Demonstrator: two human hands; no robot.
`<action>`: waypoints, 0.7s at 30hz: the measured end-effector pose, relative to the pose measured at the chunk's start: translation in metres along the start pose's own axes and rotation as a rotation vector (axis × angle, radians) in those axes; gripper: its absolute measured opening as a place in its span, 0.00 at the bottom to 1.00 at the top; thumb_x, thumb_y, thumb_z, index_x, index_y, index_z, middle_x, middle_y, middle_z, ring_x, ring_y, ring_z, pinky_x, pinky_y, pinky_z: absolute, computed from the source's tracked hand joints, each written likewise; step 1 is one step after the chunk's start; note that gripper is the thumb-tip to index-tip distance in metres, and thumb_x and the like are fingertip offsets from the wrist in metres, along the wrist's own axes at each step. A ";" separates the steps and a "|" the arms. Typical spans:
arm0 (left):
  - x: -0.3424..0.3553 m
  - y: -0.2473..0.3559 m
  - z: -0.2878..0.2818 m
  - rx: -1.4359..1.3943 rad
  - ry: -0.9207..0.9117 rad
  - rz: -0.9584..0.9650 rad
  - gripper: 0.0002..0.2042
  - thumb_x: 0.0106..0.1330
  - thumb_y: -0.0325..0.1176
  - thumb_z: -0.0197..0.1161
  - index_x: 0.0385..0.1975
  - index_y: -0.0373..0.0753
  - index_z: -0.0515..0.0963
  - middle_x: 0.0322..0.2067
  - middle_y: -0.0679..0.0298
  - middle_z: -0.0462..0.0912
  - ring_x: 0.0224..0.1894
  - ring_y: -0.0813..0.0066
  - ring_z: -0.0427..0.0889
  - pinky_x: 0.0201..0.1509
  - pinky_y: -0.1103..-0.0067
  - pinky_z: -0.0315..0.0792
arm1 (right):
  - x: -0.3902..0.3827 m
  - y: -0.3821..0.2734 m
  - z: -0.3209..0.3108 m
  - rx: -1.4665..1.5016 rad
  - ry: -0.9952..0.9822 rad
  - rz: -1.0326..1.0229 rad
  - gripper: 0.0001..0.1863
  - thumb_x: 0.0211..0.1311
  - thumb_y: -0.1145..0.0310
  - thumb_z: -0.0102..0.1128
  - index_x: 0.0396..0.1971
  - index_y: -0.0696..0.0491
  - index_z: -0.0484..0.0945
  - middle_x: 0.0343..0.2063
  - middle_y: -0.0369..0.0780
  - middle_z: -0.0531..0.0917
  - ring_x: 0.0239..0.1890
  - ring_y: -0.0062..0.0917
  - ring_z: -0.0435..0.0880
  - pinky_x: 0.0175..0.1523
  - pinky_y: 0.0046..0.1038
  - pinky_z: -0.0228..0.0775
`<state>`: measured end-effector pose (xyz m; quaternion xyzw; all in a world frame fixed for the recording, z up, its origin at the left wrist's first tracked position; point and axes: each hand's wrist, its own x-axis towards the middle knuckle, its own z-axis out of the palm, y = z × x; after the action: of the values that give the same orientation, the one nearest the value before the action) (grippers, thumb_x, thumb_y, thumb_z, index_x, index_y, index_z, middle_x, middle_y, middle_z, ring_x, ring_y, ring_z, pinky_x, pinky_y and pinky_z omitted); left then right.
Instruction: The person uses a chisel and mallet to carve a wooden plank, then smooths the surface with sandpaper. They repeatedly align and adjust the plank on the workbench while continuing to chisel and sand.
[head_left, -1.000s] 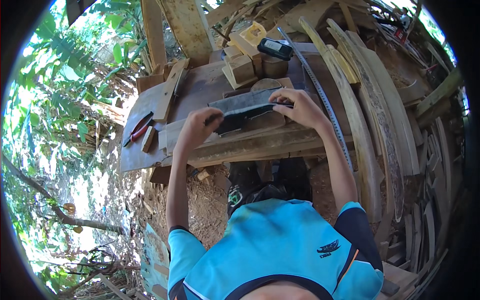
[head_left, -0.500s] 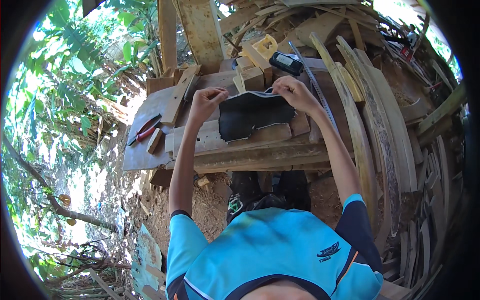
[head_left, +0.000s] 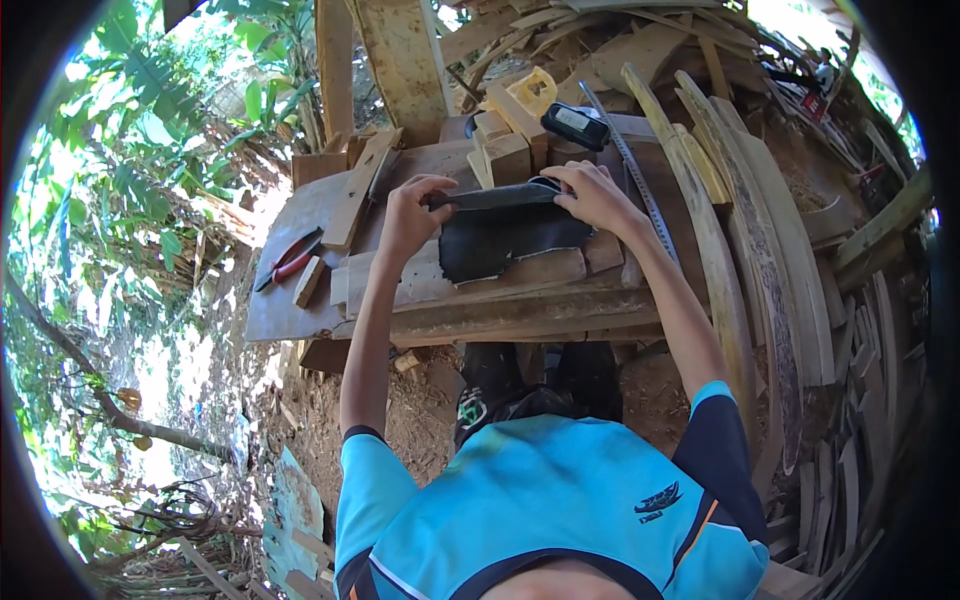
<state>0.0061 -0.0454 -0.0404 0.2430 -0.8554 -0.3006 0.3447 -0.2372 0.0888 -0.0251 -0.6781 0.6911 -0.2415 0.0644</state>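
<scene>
At the centre of the frame, a black, ragged-edged flexible sheet (head_left: 510, 245) hangs over pale wooden boards (head_left: 400, 285), its top edge folded over; the left hand (head_left: 410, 213) pinches the fold's left end between thumb and fingers; the right hand (head_left: 598, 196) pinches its right end; red-handled metal pliers (head_left: 290, 262) lie left of centre; a silvery, straight metal ruler (head_left: 637, 180) lies right of the right hand.
</scene>
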 end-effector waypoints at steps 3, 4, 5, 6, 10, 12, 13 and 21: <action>-0.001 0.000 -0.002 0.103 0.024 0.116 0.12 0.47 0.22 0.66 0.33 0.37 0.80 0.30 0.63 0.81 0.34 0.76 0.79 0.38 0.81 0.69 | 0.003 0.000 0.003 -0.047 -0.038 0.007 0.16 0.47 0.74 0.59 0.39 0.52 0.76 0.33 0.42 0.77 0.44 0.35 0.74 0.51 0.34 0.62; -0.001 0.002 -0.002 0.128 0.032 0.168 0.11 0.46 0.22 0.66 0.33 0.37 0.80 0.29 0.62 0.81 0.33 0.75 0.79 0.38 0.80 0.69 | 0.003 0.002 0.004 -0.037 -0.018 0.011 0.14 0.46 0.74 0.59 0.37 0.51 0.76 0.33 0.41 0.76 0.44 0.34 0.74 0.51 0.34 0.61; -0.002 0.004 -0.002 0.167 0.023 0.153 0.10 0.46 0.22 0.66 0.31 0.37 0.80 0.29 0.62 0.81 0.33 0.74 0.79 0.38 0.79 0.69 | 0.002 0.003 0.005 -0.028 0.003 0.016 0.12 0.46 0.74 0.59 0.35 0.51 0.76 0.32 0.40 0.76 0.44 0.34 0.73 0.51 0.33 0.61; -0.003 0.007 -0.002 0.206 0.013 0.139 0.09 0.47 0.23 0.65 0.30 0.37 0.80 0.28 0.63 0.81 0.32 0.72 0.79 0.38 0.79 0.69 | 0.002 0.005 0.006 -0.036 0.067 -0.038 0.11 0.45 0.74 0.59 0.33 0.51 0.76 0.32 0.40 0.76 0.44 0.33 0.74 0.51 0.32 0.61; -0.016 0.009 0.005 0.360 0.039 0.225 0.07 0.45 0.22 0.65 0.26 0.38 0.78 0.27 0.64 0.80 0.32 0.67 0.77 0.40 0.75 0.68 | -0.002 0.007 0.007 -0.135 0.145 -0.178 0.09 0.44 0.75 0.59 0.30 0.50 0.76 0.31 0.37 0.75 0.43 0.30 0.74 0.51 0.30 0.60; -0.030 0.004 0.008 0.382 -0.006 0.298 0.07 0.45 0.22 0.65 0.25 0.39 0.77 0.27 0.64 0.79 0.33 0.66 0.77 0.41 0.74 0.68 | -0.010 0.002 0.006 -0.192 0.074 -0.238 0.09 0.45 0.75 0.59 0.29 0.50 0.77 0.31 0.36 0.75 0.43 0.29 0.74 0.51 0.29 0.60; -0.035 0.004 0.008 0.392 -0.028 0.336 0.07 0.45 0.22 0.65 0.24 0.39 0.77 0.27 0.64 0.79 0.34 0.66 0.77 0.42 0.73 0.68 | -0.016 0.003 0.006 -0.210 0.030 -0.278 0.09 0.45 0.75 0.59 0.30 0.50 0.77 0.31 0.36 0.76 0.43 0.28 0.74 0.51 0.29 0.60; -0.055 0.014 -0.005 0.216 -0.307 0.251 0.08 0.45 0.23 0.65 0.27 0.40 0.78 0.28 0.65 0.78 0.37 0.65 0.76 0.44 0.73 0.69 | -0.049 -0.008 -0.011 -0.162 -0.137 -0.296 0.10 0.46 0.72 0.61 0.32 0.50 0.80 0.35 0.36 0.73 0.46 0.29 0.72 0.54 0.30 0.60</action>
<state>0.0425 -0.0036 -0.0523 0.1217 -0.9485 -0.1956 0.2172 -0.2304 0.1394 -0.0240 -0.7902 0.5950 -0.1450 0.0205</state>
